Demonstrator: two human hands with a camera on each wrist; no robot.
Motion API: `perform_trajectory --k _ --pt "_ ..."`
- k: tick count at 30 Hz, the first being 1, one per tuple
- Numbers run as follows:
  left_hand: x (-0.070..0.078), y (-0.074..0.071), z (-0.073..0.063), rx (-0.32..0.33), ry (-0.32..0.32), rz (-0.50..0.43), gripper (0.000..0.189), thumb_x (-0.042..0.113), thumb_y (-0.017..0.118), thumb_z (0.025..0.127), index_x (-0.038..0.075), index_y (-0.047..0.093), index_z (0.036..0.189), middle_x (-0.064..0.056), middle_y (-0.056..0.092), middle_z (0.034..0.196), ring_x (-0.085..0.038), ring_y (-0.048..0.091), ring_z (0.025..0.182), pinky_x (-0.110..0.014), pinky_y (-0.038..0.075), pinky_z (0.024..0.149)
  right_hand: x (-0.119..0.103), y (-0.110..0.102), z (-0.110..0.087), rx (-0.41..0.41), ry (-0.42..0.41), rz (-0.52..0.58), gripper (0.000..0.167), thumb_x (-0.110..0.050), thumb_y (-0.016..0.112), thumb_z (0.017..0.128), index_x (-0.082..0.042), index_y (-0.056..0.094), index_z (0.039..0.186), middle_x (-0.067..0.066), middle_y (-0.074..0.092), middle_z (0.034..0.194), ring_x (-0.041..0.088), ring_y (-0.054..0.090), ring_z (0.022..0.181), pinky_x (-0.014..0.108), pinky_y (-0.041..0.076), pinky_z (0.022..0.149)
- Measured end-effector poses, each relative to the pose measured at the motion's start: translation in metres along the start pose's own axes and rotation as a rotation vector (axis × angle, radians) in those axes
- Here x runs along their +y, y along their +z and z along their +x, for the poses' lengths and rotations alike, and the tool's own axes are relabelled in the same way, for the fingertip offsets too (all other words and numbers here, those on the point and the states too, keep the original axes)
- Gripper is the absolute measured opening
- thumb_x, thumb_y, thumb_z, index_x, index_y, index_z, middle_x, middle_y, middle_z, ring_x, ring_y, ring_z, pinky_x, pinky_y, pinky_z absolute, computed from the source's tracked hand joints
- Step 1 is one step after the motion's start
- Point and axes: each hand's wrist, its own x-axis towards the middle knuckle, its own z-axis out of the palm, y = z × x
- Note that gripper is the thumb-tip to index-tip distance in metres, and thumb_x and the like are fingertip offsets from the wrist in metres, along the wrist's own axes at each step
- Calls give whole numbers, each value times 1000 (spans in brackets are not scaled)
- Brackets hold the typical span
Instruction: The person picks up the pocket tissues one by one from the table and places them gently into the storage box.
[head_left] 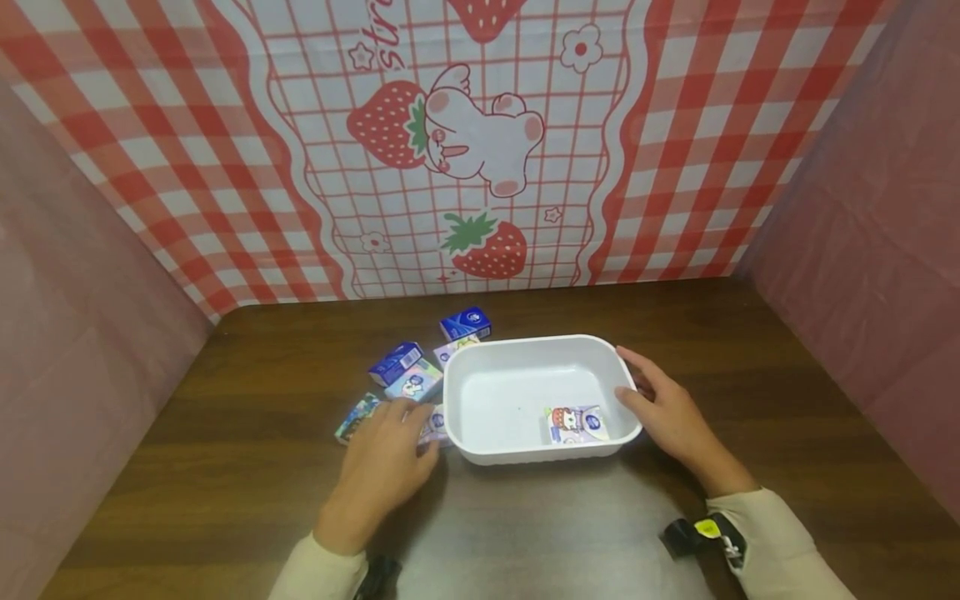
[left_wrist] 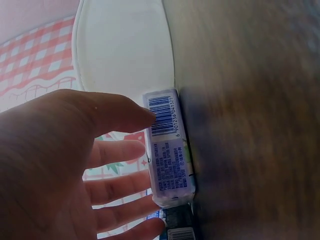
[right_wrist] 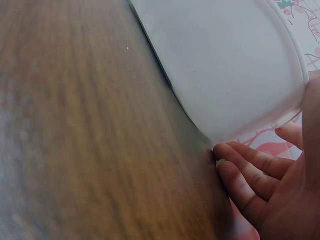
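A white plastic basin (head_left: 517,450) stands on the table, with one lavender pocket tissue pack (head_left: 576,423) printed with a cartoon figure lying inside. My right hand (head_left: 667,412) grips the basin's right end, thumb over the rim and fingers along the outer wall. Against the basin's left side lies another lavender tissue pack (left_wrist: 170,150), its barcode side facing the left wrist camera. Over this pack is my left hand (head_left: 386,467), thumb tip at the barcode and fingers stretched along its far side. A dark green patterned tissue pack (head_left: 358,417) lies beside the left fingers.
Left of and behind the basin are two dark blue tissue packs, one at the back (head_left: 466,323) and one nearer (head_left: 396,364). A light blue pack (head_left: 414,382) and a pale pack (head_left: 453,348) lie among them. A strawberry-print cloth (head_left: 480,167) hangs behind the wooden table (head_left: 187,467).
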Motion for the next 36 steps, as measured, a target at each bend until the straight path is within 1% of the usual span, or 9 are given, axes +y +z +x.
perform_trajectory --k 4,10,16,22,25,30,36 --pt "0 -1 -1 -10 -5 10 46 26 82 79 8 70 120 -12 65 112 -31 62 103 -48 54 86 0 0 0 2 -1 -2 60 -27 58 101 -18 36 156 27 53 138 43 59 116 54 56 86" --pt "-2 -2 -2 13 10 12 46 22 83 77 7 71 118 -12 66 109 -30 62 98 -46 55 79 -1 0 0 0 -1 -4 60 -26 58 101 -18 36 156 28 53 139 43 59 116 53 56 85" --pt "-2 -3 -3 20 20 19 44 22 83 77 7 71 117 -12 65 106 -29 62 95 -44 56 75 -2 0 0 -5 -8 -6 60 -25 58 101 -16 35 156 27 51 141 43 58 117 53 56 85" --pt "-2 -4 -4 -6 3 16 43 23 83 78 7 72 117 -12 65 105 -28 62 93 -44 56 73 -3 0 0 -5 -1 -9 60 -26 58 101 -17 35 156 27 52 140 43 58 117 53 56 85" --pt "-2 -5 -4 -18 -6 19 43 24 83 78 7 72 116 -12 65 106 -28 62 93 -44 56 74 -3 -1 0 -8 7 -5 61 -27 58 101 -17 35 157 27 52 140 43 58 117 53 56 86" --pt "-3 -5 -5 -24 -11 19 44 25 83 78 7 71 116 -12 65 106 -29 61 95 -45 55 75 -2 0 0 -9 13 3 61 -28 58 101 -17 35 157 28 55 136 42 60 113 52 57 84" --pt "-3 -7 -6 -41 -21 21 44 26 82 80 8 71 118 -11 64 106 -28 60 95 -44 55 75 -2 0 1 -15 11 7 61 -28 58 101 -16 34 157 28 53 138 43 59 115 52 56 85"
